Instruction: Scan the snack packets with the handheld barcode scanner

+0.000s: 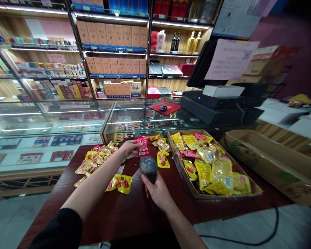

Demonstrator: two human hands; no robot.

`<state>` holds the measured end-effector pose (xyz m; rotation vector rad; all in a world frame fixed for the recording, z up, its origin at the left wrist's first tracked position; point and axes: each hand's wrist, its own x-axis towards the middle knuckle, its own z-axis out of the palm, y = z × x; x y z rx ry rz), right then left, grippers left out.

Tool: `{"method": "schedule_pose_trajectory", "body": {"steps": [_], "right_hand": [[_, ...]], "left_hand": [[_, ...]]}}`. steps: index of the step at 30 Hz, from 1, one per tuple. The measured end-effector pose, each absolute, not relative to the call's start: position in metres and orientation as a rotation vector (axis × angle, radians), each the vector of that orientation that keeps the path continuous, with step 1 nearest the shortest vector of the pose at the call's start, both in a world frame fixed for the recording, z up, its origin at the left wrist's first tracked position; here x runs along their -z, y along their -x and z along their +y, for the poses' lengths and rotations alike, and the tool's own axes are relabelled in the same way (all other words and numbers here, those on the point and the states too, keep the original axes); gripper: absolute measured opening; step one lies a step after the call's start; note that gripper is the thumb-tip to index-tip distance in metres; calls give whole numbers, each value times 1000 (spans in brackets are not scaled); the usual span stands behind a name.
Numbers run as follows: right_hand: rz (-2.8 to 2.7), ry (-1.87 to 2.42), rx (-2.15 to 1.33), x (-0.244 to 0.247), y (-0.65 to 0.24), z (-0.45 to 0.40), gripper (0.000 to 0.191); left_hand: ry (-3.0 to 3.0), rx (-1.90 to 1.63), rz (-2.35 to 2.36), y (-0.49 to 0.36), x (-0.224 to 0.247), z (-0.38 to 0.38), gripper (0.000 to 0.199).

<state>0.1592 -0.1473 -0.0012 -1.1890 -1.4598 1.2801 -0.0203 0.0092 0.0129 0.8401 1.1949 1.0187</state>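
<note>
My left hand (129,148) is closed on the edge of a small red snack packet (143,146), which it holds up over the table with printing and a label facing me. In my right hand (158,190) is a dark handheld barcode scanner (148,166), its head just below the packet and a small blue light showing on top. Yellow snack packets (123,183) lie under my left forearm. Left of that arm is a pile of gold and red packets (95,157). Beyond the scanner, to its right, a yellow packet (163,159) lies by a few gold ones (161,145).
A shallow cardboard box (181,174) full of yellow, gold and red packets stands on the dark wooden table (134,214). Right of it is a longer cardboard box (269,166). Behind are a glass counter (134,116), a mouse (163,108) on a red mat and a monitor (203,64).
</note>
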Motion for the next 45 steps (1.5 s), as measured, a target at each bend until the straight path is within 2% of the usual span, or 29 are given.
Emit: {"method": "schedule_pose_trajectory", "body": {"steps": [17,45], "right_hand": [[-1427,1194,-1329,3,-159,-144,35],[-1406,1189,-1335,-5,-160,-145,37]], "left_hand": [[-825,-1013,1177,21,-14,8,38],[-861,-985,1170,27,-8,11,43]]}}
